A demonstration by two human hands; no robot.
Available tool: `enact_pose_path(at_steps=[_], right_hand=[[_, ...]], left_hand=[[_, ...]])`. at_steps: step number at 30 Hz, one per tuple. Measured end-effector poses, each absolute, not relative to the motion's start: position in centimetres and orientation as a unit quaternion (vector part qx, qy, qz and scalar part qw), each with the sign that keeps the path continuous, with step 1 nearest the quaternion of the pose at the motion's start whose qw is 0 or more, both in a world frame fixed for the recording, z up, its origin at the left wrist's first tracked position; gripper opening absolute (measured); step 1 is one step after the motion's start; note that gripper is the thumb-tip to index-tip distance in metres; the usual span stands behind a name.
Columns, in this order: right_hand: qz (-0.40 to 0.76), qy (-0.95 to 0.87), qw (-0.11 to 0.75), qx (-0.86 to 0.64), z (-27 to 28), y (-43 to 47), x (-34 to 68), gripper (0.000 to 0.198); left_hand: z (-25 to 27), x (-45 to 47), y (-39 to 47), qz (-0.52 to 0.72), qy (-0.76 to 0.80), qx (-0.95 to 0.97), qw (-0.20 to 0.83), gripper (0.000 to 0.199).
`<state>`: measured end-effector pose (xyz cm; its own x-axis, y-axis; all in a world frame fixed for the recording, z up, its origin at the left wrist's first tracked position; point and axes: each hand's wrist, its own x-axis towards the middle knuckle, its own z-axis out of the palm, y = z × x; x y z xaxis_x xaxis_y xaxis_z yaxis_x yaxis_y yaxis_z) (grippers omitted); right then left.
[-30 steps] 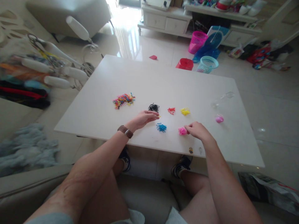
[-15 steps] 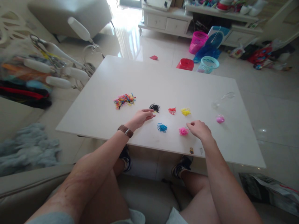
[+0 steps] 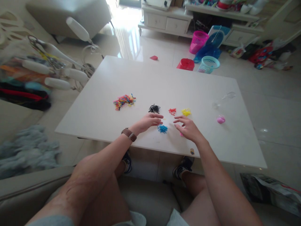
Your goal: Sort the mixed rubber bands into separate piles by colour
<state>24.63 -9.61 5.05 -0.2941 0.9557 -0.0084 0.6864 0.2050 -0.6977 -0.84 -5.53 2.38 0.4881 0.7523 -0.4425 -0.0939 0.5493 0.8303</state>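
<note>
My left hand (image 3: 148, 122) reaches over the white table with fingers stretched out and slightly apart, between a pile of small black bands (image 3: 154, 109) and a pile of blue ones (image 3: 162, 128). Just beyond its fingertips is a tiny yellowish band (image 3: 164, 119); whether a finger touches it I cannot tell. Facing it from the right, my right hand (image 3: 188, 128) has its fingers spread and nothing visible in them. It mostly covers a pink pile (image 3: 181, 134). Past its fingertips are a small red pile (image 3: 172, 111) and a yellow pile (image 3: 186, 112).
A larger mixed-colour pile (image 3: 124, 101) lies to the left on the table (image 3: 141, 75). Toward the right are a pinkish-purple lump (image 3: 221, 119) and a clear plastic piece (image 3: 228, 95). A small cartoon figure (image 3: 192, 151) lies by the near edge. Baskets (image 3: 209, 65) stand beyond the table.
My right hand has moved left from beside the pink pile, and its pinched fingers have spread. The left hand has shifted a little right, away from the black pile.
</note>
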Motion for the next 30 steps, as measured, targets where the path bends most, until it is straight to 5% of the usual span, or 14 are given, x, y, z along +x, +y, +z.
enact_pose_path(at_steps=[17, 30], right_hand=[[0.291, -0.787, 0.220, -0.498, 3.8, -10.2, 22.4, 0.031], [0.100, -0.628, 0.208, -0.743, -0.1, -7.7, 28.2, 0.051]], left_hand=[[2.7, 0.3, -5.8, 0.272, 0.403, 0.396, 0.779, 0.042], [3.1, -0.6, -5.1, 0.306, 0.491, 0.398, 0.712, 0.022]])
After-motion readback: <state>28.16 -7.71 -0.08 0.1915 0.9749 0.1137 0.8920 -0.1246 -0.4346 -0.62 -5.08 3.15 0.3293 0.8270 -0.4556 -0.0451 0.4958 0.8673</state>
